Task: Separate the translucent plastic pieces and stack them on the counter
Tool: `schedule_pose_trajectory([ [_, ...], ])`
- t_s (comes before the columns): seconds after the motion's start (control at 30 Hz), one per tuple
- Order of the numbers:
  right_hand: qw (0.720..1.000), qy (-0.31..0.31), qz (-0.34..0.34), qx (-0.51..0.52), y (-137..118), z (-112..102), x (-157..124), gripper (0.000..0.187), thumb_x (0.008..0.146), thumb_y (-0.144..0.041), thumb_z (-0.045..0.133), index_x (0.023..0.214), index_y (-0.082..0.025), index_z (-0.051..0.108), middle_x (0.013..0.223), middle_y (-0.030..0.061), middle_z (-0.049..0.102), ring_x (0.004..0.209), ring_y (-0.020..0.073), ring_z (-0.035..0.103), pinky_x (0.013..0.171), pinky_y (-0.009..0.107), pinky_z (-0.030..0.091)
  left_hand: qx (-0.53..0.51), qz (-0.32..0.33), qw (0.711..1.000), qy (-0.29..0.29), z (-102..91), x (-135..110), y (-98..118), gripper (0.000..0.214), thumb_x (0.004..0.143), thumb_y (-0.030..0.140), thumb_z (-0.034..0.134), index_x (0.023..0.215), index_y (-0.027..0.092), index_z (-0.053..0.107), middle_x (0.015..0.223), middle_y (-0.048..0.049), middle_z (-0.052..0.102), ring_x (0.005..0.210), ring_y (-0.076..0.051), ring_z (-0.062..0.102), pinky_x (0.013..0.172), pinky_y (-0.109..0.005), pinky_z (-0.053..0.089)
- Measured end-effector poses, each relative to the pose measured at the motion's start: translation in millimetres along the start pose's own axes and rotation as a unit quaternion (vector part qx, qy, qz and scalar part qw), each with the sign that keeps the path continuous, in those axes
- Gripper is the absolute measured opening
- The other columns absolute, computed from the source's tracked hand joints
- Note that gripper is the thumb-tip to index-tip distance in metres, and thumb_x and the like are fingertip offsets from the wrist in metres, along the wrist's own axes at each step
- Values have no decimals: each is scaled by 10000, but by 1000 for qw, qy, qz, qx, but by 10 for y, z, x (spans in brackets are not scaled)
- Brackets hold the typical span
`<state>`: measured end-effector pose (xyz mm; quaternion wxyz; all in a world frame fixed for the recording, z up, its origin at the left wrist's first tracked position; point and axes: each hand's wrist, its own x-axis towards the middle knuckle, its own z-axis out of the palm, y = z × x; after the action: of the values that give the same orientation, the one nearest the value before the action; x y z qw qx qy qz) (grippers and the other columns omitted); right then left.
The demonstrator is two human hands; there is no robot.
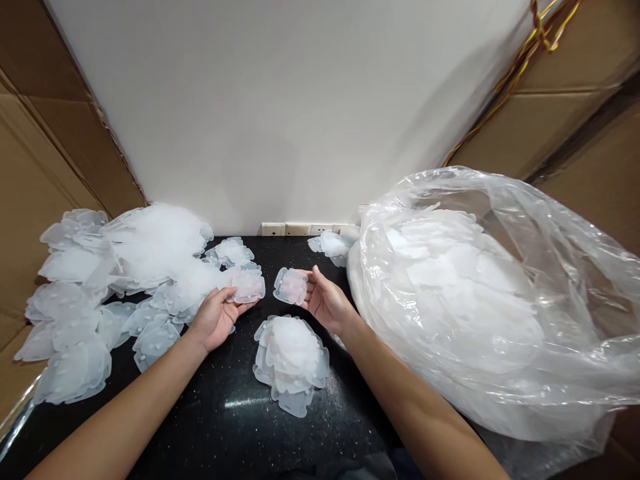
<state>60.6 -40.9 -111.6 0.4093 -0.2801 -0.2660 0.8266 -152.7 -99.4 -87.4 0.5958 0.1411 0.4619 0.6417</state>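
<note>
My left hand [216, 315] grips a small translucent white plastic piece [249, 287] by its edge, above a black speckled countertop [220, 413]. My right hand [326, 301] holds a second, similar plastic piece [291, 286] between its fingertips, a short gap from the first. Just below both hands sits a small heap of the same pieces [291, 362] on the countertop. The two held pieces are apart and do not touch.
A big spread of plastic pieces [115, 280] covers the counter's left side. A large clear plastic bag [500, 300] full of pieces fills the right. A few more pieces [331, 245] lie by the white wall [280, 100] with its wall sockets [295, 229]. Cardboard boxes [30, 187] flank both sides.
</note>
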Motion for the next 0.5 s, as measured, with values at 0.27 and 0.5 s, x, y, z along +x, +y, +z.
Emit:
schedule_pose_trajectory([
  [0.27, 1000, -15, -5, -16, 14, -43, 25, 366, 1016, -442, 424, 1000, -177, 676, 837, 70, 752, 750, 181, 719, 739, 319, 568, 47, 24, 998, -24, -61, 27, -42, 151, 850, -2, 565, 945, 48, 671, 989, -190, 759, 986, -299, 731, 925, -474, 592],
  [0.5, 985, -108, -23, -131, -3, -35, -51, 576, 903, -687, 478, 809, -152, 671, 738, 83, 733, 716, 194, 715, 773, 346, 548, 69, 41, 996, -48, -53, 8, -53, 361, 821, -2, 631, 1157, 119, 681, 1048, -119, 766, 951, -222, 735, 857, -329, 618],
])
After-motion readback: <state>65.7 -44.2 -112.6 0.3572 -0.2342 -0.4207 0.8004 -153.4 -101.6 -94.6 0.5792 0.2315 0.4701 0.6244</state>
